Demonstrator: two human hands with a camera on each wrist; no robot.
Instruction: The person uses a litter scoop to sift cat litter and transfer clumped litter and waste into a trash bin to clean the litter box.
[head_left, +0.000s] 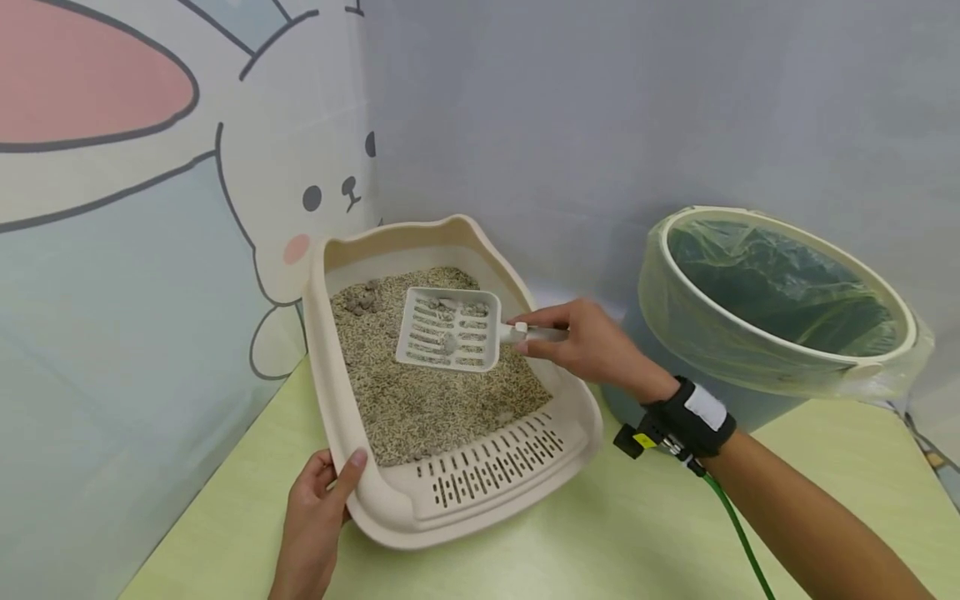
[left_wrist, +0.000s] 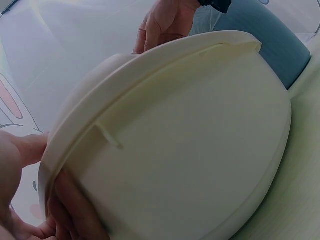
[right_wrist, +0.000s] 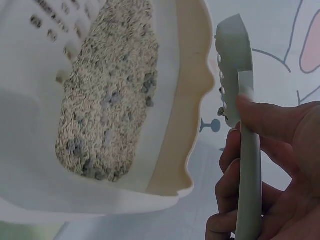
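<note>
A beige litter tray [head_left: 330,392] filled with grey-brown litter [head_left: 420,392] sits on the pale green table. My left hand [head_left: 318,508] grips the tray's near left rim, thumb on top; the left wrist view shows the tray's outer wall [left_wrist: 190,150] and my fingers [left_wrist: 75,210] under the rim. My right hand [head_left: 588,342] holds the handle of a white slotted scoop [head_left: 448,329], which hovers above the litter with a few clumps in it. The right wrist view shows the scoop [right_wrist: 235,65] edge-on, my fingers [right_wrist: 270,120] curled round its handle, and the litter [right_wrist: 107,95] below.
A round bin [head_left: 780,308] lined with a translucent green bag stands at the right, beside the tray. A wall with a cartoon rabbit [head_left: 300,183] closes off the left and back. Darker clumps [head_left: 363,300] lie at the tray's far corner. Green table [head_left: 600,542] stretches in front.
</note>
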